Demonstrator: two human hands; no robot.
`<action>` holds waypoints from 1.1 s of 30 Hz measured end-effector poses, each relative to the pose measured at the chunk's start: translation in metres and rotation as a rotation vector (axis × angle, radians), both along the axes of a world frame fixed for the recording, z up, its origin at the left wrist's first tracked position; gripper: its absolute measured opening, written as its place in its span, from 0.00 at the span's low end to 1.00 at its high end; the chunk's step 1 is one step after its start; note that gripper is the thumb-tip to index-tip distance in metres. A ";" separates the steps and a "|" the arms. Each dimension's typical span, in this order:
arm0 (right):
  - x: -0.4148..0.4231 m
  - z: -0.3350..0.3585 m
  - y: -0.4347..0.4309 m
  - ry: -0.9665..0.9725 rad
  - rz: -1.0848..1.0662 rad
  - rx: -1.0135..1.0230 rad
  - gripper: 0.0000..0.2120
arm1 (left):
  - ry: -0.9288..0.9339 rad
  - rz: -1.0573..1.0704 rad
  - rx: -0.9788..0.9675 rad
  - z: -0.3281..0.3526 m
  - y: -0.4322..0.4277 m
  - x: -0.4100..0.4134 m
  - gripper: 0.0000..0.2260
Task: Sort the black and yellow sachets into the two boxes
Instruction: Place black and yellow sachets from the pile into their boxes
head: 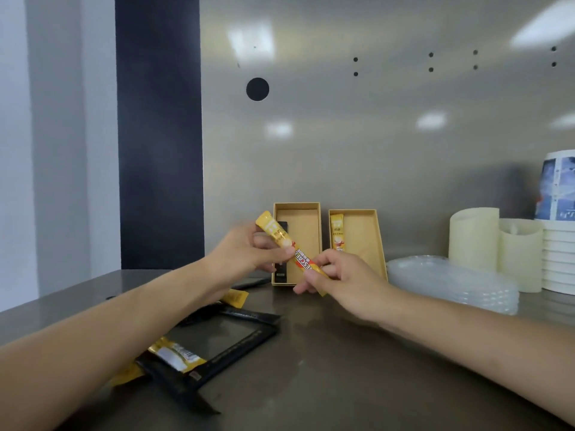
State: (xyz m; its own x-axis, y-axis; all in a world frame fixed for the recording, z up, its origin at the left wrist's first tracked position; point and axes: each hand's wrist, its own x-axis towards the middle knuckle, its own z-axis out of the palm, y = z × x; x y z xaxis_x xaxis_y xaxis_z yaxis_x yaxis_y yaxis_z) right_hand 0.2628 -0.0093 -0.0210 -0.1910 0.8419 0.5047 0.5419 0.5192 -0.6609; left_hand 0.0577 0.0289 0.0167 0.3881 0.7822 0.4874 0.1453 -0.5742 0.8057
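Held sachet [291, 247] yellow (red band); boxes [311, 209] tan; loose sachets [236, 346] black, yellow.

Counter [342, 368]: brushed metal, dull sheen, faint reflections. Back wall [342, 150]: smooth sheet metal, satin, w/ blurred light glare. Left box [297, 206] & right box [362, 234]: tan cardboard, matt. Yellow sachet [300, 260]: glossy printed plastic film. Black sachets [242, 348]: film too, slight shine, crimped ends. Lids [451, 281]: clear plastic, glossy. Candles [473, 237]: cream, waxy-looking, matt. Cups [558, 262]: white paper, matt.
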 end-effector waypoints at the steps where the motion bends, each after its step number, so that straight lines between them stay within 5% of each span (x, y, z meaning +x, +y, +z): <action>1: -0.001 0.000 0.000 0.039 0.023 -0.005 0.07 | -0.018 -0.003 -0.011 -0.003 0.000 0.001 0.18; 10: -0.007 0.001 -0.011 0.093 0.038 -0.055 0.11 | -0.025 0.023 -0.021 -0.008 -0.005 0.002 0.11; 22: 0.050 0.035 0.010 0.248 -0.411 0.017 0.07 | 0.116 0.168 0.014 0.013 -0.009 -0.016 0.08; 33: 0.053 0.046 0.040 -0.195 -0.633 0.035 0.08 | 0.195 0.302 0.068 0.014 0.009 -0.042 0.07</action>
State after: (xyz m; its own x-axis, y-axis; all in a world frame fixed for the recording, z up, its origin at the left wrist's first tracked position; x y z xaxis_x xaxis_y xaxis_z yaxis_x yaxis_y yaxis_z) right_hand 0.3158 0.0303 0.0247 0.2446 0.8052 0.5401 0.8572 0.0808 -0.5086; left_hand 0.0155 0.0380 0.0307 0.2351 0.8442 0.4818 0.4637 -0.5330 0.7077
